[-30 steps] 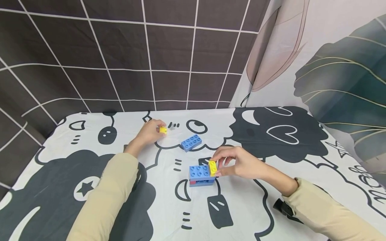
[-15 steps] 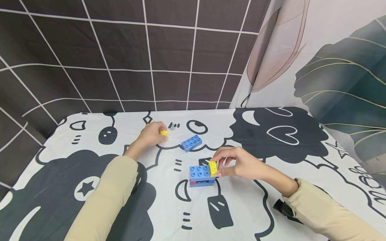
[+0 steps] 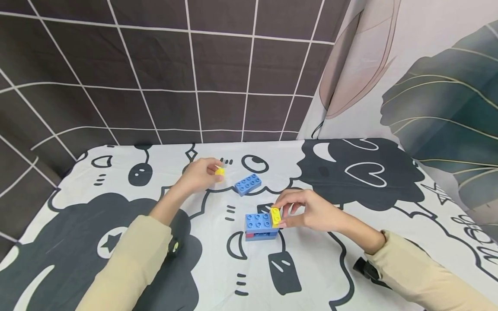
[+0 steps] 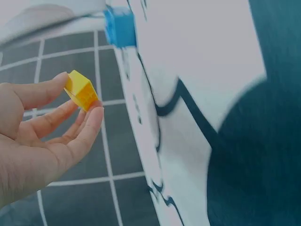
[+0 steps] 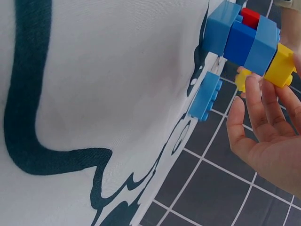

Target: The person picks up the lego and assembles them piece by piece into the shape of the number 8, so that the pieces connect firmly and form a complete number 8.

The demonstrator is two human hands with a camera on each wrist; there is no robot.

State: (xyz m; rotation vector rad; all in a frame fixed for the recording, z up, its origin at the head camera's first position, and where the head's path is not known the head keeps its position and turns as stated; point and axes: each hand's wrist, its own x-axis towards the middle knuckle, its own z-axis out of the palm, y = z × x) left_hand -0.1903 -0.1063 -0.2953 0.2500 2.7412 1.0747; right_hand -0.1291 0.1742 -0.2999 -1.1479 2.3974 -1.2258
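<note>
My left hand (image 3: 199, 175) pinches a small yellow toy brick (image 4: 81, 89) between thumb and fingertips, above the far part of the cloth. My right hand (image 3: 307, 211) pinches another yellow brick (image 3: 275, 217) at the right end of a brick stack (image 3: 258, 222). In the right wrist view this yellow brick (image 5: 281, 66) sits against the top light blue brick (image 5: 261, 46) of the stack. Below that layer show a dark blue brick (image 5: 240, 43), a red brick (image 5: 250, 18) and a light blue bottom brick (image 5: 221, 28).
A loose blue brick (image 3: 247, 184) lies on the printed cloth (image 3: 218, 276) behind the stack, between the two hands. A dark gridded curtain (image 3: 163, 65) hangs along the back edge. At the right hangs a leaf-patterned curtain (image 3: 439, 95).
My left hand has moved a little to the right with its yellow brick, toward the loose blue brick. The right hand and the stack stay where they were.
</note>
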